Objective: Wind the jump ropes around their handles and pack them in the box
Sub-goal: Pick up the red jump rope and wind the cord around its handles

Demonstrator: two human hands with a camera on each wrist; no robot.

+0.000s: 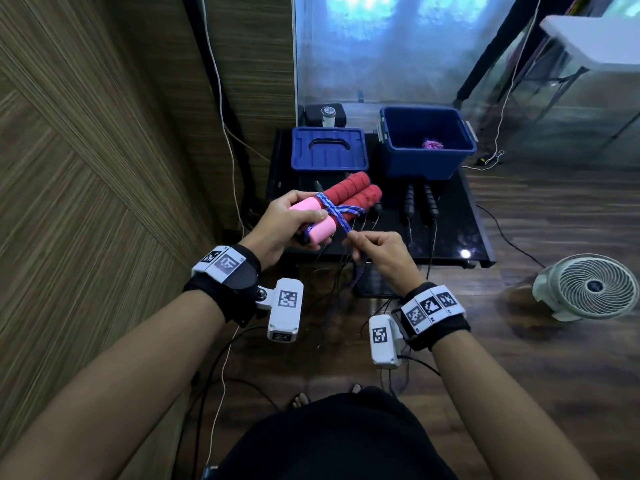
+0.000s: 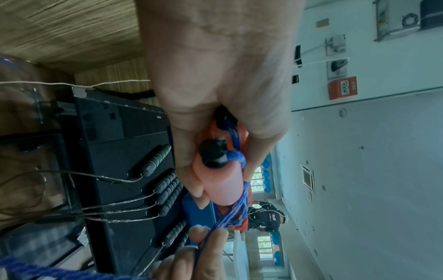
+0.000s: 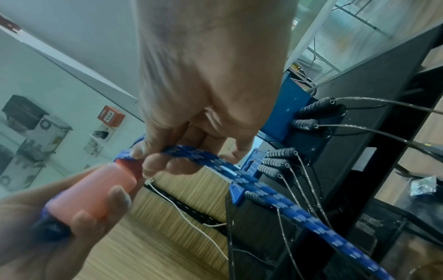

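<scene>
My left hand grips a pair of pink-and-red foam handles held side by side above the table's front edge. A blue patterned rope crosses them in a few turns. My right hand pinches that rope just right of the handles, and the rest hangs down toward the floor. The handles' black end caps show in the left wrist view. The open blue box stands at the back right of the table with a pink wound rope inside.
The box's blue lid lies at the back left of the black table. Several black-handled ropes with thin cables lie in front of the box. A white fan stands on the floor at the right.
</scene>
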